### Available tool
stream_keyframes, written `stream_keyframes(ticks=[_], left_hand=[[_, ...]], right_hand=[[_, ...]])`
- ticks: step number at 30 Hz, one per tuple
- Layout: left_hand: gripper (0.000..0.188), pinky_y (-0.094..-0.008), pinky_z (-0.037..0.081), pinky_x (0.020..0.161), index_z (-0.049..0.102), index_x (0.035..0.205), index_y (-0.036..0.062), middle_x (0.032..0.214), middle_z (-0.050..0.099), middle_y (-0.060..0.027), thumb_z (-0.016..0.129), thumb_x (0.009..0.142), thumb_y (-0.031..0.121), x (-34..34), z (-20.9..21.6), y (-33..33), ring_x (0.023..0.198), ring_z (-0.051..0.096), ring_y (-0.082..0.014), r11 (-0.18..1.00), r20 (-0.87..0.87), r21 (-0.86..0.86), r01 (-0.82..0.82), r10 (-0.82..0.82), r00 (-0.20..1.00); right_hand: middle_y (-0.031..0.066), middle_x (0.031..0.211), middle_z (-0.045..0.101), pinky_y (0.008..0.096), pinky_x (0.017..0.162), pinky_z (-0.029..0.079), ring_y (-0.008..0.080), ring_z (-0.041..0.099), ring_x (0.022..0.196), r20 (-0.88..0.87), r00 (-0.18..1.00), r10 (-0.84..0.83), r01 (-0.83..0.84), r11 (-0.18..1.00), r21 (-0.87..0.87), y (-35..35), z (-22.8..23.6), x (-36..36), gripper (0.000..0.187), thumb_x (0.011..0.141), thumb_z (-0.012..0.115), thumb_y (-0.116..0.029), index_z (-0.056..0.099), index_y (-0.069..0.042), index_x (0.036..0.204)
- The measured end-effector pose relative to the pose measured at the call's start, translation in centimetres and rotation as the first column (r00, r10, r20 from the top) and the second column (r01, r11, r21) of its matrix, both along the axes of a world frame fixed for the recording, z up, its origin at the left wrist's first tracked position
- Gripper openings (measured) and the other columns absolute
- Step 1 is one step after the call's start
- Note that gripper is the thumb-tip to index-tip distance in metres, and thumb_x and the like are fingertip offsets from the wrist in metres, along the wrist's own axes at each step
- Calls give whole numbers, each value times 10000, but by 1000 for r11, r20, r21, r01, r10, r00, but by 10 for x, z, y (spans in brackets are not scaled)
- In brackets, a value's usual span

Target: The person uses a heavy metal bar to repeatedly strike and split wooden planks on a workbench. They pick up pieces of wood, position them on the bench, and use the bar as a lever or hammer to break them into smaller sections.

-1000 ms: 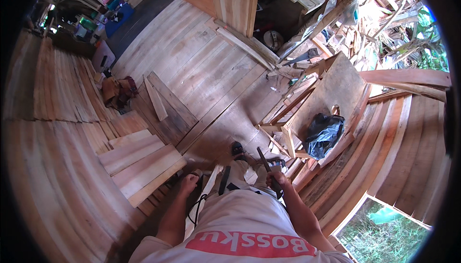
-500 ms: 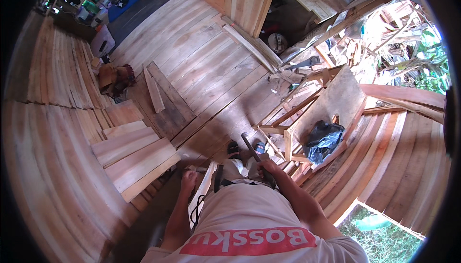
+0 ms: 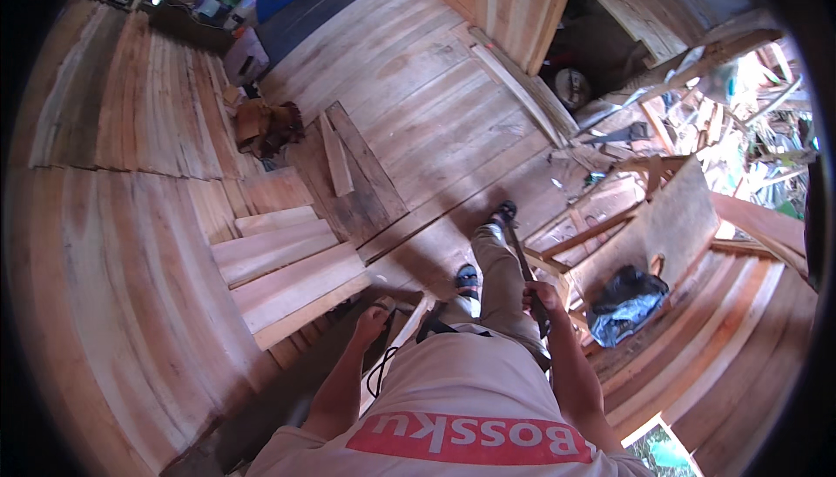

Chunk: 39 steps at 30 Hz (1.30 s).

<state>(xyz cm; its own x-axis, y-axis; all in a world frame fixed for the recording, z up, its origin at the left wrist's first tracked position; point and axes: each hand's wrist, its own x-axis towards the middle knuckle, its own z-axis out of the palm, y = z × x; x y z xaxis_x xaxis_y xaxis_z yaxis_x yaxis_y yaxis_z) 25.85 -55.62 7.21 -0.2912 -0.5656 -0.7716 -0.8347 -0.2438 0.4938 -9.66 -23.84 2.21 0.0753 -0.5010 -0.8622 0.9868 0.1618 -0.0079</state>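
Observation:
My right hand (image 3: 542,299) is wrapped round a dark crowbar (image 3: 521,255), which slants down along my right leg toward the floor. In the earlier frame its hooked end shows; now that end is hard to see beside my shoe. My left hand (image 3: 372,324) is closed at my left side, close to a stack of planks (image 3: 300,281). Whatever it may hold is hidden. A black cord (image 3: 380,371) hangs by my left forearm, next to an upright pale board (image 3: 409,324).
A tilted wooden frame with a panel (image 3: 666,225) stands at my right, a black plastic bag (image 3: 629,298) on it. Loose boards (image 3: 338,157) lie on the plank floor (image 3: 383,68) ahead. Beyond the frame are a handsaw (image 3: 623,135) and scrap wood. Plank walls rise on both sides.
My right foot has stepped forward, and the crowbar has swung to lie along that leg. The surroundings have shifted right and slightly down in view. Both hands stay closed.

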Motion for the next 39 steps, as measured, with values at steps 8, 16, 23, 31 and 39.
stream_keyframes(ticks=[8, 16, 23, 31, 39], left_hand=[[299, -296, 514, 655, 629, 988, -4, 875, 651, -83, 632, 893, 280, -136, 16, -72, 694, 624, -149, 967, 133, -25, 252, -247, 960], [268, -299, 516, 726, 608, 1050, -6, 927, 649, -94, 614, 930, 234, -388, 76, -120, 802, 629, -167, 826, 36, -82, 558, -558, 829], [269, -341, 514, 784, 598, 1092, 25, 980, 663, -130, 621, 912, 225, -480, 30, -138, 908, 649, -213, 646, 25, -79, 759, -760, 649], [331, -351, 506, 851, 588, 1111, 12, 1054, 664, -157, 635, 909, 271, -614, -34, -112, 992, 651, -254, 321, 5, -58, 945, -947, 322], [286, -392, 506, 795, 621, 1014, 9, 950, 672, -182, 618, 893, 268, -758, -222, -73, 915, 656, -301, -75, -22, -53, 996, -997, -77]], right_hand=[[115, 600, 523, 393, 434, 498, 241, 537, 462, -249, 968, -18, 78, 970, 231, -36, -22, -100, 189, 871, 545, -184, 522, -22, 777], [124, 784, 600, 377, 480, 520, 241, 605, 568, -613, 764, 200, 101, 902, 420, -9, -133, -150, 209, 832, 561, -123, 595, -36, 1018], [69, 679, 514, 341, 403, 478, 167, 499, 466, -400, 883, -247, 404, 834, 377, -29, -41, -212, 587, 824, 567, -80, 353, -36, 1369], [96, 750, 554, 330, 485, 509, 184, 559, 618, -473, 870, -136, 409, 736, 540, -30, 56, -168, 569, 794, 588, -68, 431, -85, 1341], [219, 948, 680, 445, 819, 494, 373, 664, 908, -305, 902, 305, 211, 305, 929, -46, 66, -155, 335, 782, 628, -108, 609, -47, 1111]])
